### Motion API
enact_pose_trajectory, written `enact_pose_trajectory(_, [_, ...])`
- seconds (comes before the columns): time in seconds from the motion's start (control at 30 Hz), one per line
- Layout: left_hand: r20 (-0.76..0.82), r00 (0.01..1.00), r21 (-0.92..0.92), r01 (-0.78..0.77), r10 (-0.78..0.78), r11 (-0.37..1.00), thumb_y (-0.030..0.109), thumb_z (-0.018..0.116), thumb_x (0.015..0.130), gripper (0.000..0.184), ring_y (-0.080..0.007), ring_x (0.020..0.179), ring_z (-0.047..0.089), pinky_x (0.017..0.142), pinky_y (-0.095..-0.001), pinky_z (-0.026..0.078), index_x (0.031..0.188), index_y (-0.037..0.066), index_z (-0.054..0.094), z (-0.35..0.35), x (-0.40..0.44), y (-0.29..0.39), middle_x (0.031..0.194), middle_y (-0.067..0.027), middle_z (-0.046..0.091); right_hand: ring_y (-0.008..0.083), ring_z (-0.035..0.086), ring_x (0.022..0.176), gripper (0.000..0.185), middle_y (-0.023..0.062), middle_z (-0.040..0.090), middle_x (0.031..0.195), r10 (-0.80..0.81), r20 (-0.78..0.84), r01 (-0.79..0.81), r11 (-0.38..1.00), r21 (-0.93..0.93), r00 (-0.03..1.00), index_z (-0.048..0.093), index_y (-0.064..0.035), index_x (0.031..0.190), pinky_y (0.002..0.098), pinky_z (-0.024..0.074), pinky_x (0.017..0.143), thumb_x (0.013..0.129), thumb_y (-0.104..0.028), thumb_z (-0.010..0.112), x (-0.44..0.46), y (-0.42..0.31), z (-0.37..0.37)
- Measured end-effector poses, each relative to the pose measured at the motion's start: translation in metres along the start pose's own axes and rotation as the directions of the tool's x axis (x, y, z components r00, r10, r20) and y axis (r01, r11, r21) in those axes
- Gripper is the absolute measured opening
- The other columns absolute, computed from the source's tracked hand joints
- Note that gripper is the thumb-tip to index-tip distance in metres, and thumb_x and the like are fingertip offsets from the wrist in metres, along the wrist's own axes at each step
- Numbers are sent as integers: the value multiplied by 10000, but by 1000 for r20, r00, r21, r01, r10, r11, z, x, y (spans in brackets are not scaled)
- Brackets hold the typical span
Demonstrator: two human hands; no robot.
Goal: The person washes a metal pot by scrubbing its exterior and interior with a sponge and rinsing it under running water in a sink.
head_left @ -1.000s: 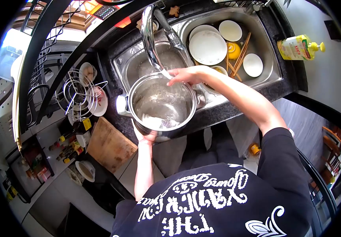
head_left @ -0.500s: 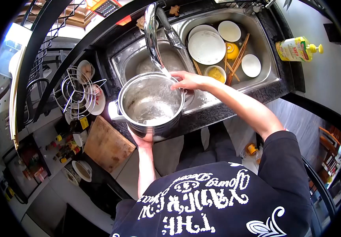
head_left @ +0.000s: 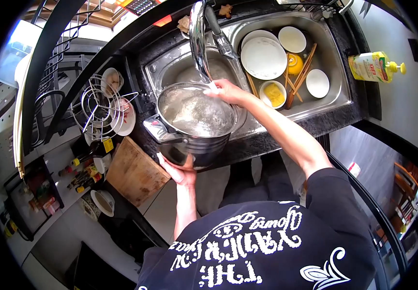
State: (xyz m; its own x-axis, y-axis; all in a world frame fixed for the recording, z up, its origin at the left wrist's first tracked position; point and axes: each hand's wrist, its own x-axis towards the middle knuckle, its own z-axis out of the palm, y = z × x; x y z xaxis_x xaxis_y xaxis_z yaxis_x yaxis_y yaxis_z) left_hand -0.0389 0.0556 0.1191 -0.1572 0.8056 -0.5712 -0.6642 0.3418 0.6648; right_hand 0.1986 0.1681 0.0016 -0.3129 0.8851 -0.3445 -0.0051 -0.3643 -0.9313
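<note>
A shiny steel pot (head_left: pixel 197 152) with side handles is tilted away from me over the counter's front edge and the left sink basin (head_left: pixel 170 77). Swirling water shows inside it. My left hand (head_left: pixel 182 175) supports the pot from beneath, its palm against the base. At the far right rim, my right hand (head_left: pixel 229 93) has its fingers curled over the edge, close under the chrome faucet (head_left: pixel 198 41). Some of those fingertips are hard to make out against the glare.
The right sink basin (head_left: pixel 343 92) holds white plates (head_left: pixel 264 59), bowls (head_left: pixel 318 83), chopsticks (head_left: pixel 302 77) and a yellow sponge-like piece (head_left: pixel 274 94). A soap bottle (head_left: pixel 371 66) stands to the right. Leftward are a wire rack (head_left: pixel 97 108) and a wooden cutting board (head_left: pixel 136 174).
The pot has tipped further toward the sink, showing more of its outer side. Its water has shifted toward the far rim. Both hands stay on it, and the view has shifted slightly.
</note>
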Motion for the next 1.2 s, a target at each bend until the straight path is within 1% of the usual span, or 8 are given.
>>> enact_pose_trajectory(0.2, [-34,999,72,39,-36,997,619,398,926,636,-240,1313,388,1104,-474,267,1405,201,405,-1,-8,11,1426,-16,441,92,556,879,385,50,661,908,0,26,-1,999,41,1000,657,-12,981,291,450,788,858,-375,696,18,-7,3])
enact_pose_trajectory(0.27, [29,989,-43,147,-146,988,644,362,927,702,-272,1365,330,1132,-522,221,1460,190,311,-8,-9,22,1516,-68,316,120,562,806,363,90,653,855,-148,-36,135,960,-244,988,655,-11,900,308,445,738,881,-374,664,43,6,1])
enact_pose_trajectory(0.47, [273,869,113,398,-413,910,754,366,835,939,-292,1350,347,1121,-497,286,1487,94,223,-26,4,59,1496,-93,337,226,630,940,448,181,670,966,-354,60,351,935,50,933,668,-25,1019,352,474,822,818,-424,708,38,-31,8])
enact_pose_trajectory(0.6, [212,805,362,461,-554,810,794,406,780,1015,-292,1268,447,1063,-458,373,1465,62,247,-46,20,64,1434,-132,408,249,653,988,489,130,686,1026,-256,152,288,925,-249,955,656,-72,1081,323,481,895,798,-466,717,27,-55,17])
enact_pose_trajectory(0.83, [65,772,292,591,-632,752,645,369,919,765,-297,1197,520,1024,-475,437,1406,56,369,-75,46,30,1348,-164,495,293,616,840,311,97,663,855,-437,344,553,718,-423,831,712,-87,934,393,487,756,776,-353,745,27,-77,43])
enact_pose_trajectory(0.93, [120,745,247,618,-656,746,530,453,950,622,-284,1209,509,1040,-445,427,1357,60,444,-71,50,19,1349,-153,500,287,591,884,242,56,654,816,-669,454,797,387,-463,589,723,-125,870,391,480,777,734,-324,747,29,-93,56])
enact_pose_trajectory(1.07, [161,826,188,512,-541,838,662,379,909,764,-293,1242,481,1049,-433,412,1401,78,386,-74,49,7,1397,-139,462,273,585,904,222,45,651,805,-565,532,767,350,-537,631,716,-124,854,383,480,796,703,-286,745,32,-109,73])
enact_pose_trajectory(1.2, [191,831,135,506,-523,852,763,348,842,881,-310,1298,418,1070,-515,353,1449,127,308,-47,25,13,1449,-128,399,262,592,889,216,63,649,857,-702,544,848,164,-504,459,696,-101,861,359,494,783,689,-229,724,38,-98,90])
